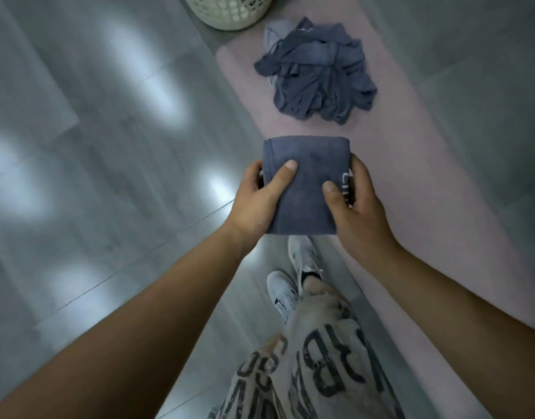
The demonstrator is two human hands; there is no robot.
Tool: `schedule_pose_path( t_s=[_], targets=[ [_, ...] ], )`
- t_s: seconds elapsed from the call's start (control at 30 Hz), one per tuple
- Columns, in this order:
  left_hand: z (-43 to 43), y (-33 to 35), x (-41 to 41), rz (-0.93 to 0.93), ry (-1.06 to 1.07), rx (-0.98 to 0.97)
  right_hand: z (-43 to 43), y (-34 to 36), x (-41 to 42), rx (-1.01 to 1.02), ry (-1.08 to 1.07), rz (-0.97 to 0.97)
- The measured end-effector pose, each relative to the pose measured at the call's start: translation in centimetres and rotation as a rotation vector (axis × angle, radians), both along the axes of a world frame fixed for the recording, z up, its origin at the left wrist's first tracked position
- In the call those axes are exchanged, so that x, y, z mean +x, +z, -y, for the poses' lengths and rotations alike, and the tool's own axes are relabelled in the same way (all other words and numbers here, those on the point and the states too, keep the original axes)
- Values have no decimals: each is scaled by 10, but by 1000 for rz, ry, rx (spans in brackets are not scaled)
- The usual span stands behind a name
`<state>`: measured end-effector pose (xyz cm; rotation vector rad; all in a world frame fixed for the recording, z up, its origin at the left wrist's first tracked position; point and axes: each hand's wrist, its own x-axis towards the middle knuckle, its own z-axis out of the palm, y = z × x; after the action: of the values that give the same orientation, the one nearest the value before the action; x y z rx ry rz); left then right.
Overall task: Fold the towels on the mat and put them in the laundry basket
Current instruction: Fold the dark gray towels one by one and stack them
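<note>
A folded blue-grey towel (pixel 305 173) is held up in the air between both hands, above the near edge of the pink mat (pixel 441 207). My left hand (pixel 257 201) grips its left side with the thumb on top. My right hand (pixel 357 204) grips its right side the same way. A crumpled heap of blue-grey towels (pixel 317 74) lies farther along the mat. The cream laundry basket (pixel 230 10) stands on the floor at the top, just beyond the mat's far left corner; only its lower part shows.
Glossy grey floor tiles (pixel 94 146) spread to the left and right of the mat. My legs in printed trousers (pixel 314 358) and white shoes (pixel 302 255) stand beside the mat's left edge.
</note>
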<state>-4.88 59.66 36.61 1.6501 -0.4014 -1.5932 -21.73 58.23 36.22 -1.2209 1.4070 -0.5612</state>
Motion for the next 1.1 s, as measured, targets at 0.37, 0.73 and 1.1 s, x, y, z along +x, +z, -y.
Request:
schedule_pose_path(
  t_s=[0.37,0.73,1.1],
  targets=[
    [153,-21,193,54,18,57,152,-22,200,7,30,12],
    [350,-33,378,70,-93,16,332,-28,385,-6,-74,17],
    [563,-61,509,112,-412,-58,501,-54,522,-61,-364,-17]
  ],
)
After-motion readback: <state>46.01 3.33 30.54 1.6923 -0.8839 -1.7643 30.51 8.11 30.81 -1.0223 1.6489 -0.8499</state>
